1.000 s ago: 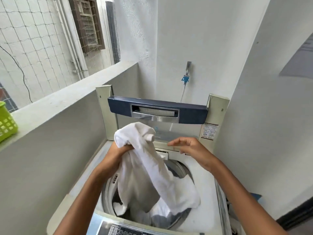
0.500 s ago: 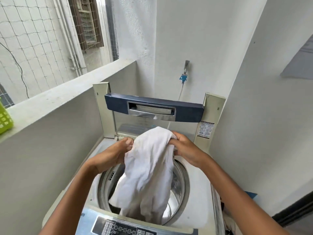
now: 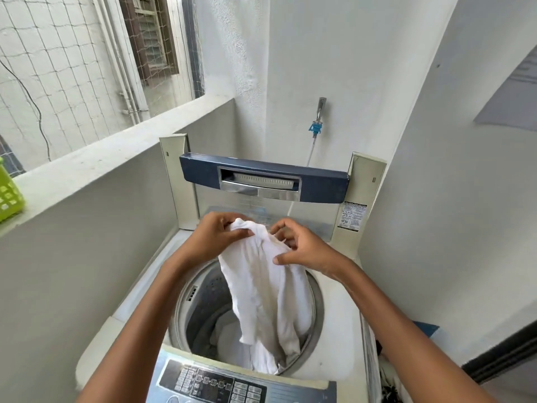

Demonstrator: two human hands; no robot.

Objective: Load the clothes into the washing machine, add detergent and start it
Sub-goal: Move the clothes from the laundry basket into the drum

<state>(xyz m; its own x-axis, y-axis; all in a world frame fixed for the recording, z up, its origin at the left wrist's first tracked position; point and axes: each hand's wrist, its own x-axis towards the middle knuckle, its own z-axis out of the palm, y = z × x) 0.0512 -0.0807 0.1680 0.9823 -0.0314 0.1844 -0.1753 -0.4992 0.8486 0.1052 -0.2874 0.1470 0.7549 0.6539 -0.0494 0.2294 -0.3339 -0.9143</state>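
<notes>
Our left hand (image 3: pixel 215 237) and right hand (image 3: pixel 302 251) pinch the top of the limp white cotton garment (image 3: pixel 267 295), its tail dangling into the open cream top-loading washing machine (image 3: pixel 337 301). Some laundry's already inside. Detergent and the near grey button panel (image 3: pixel 215 385) come later, we reckon.

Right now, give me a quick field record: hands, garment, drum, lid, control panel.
left hand: grips top of white garment
right hand: pinches the same garment
white garment: held over drum, lower end hanging inside
drum: open, pale laundry at bottom
lid: raised upright
control panel: no hand on it
</notes>
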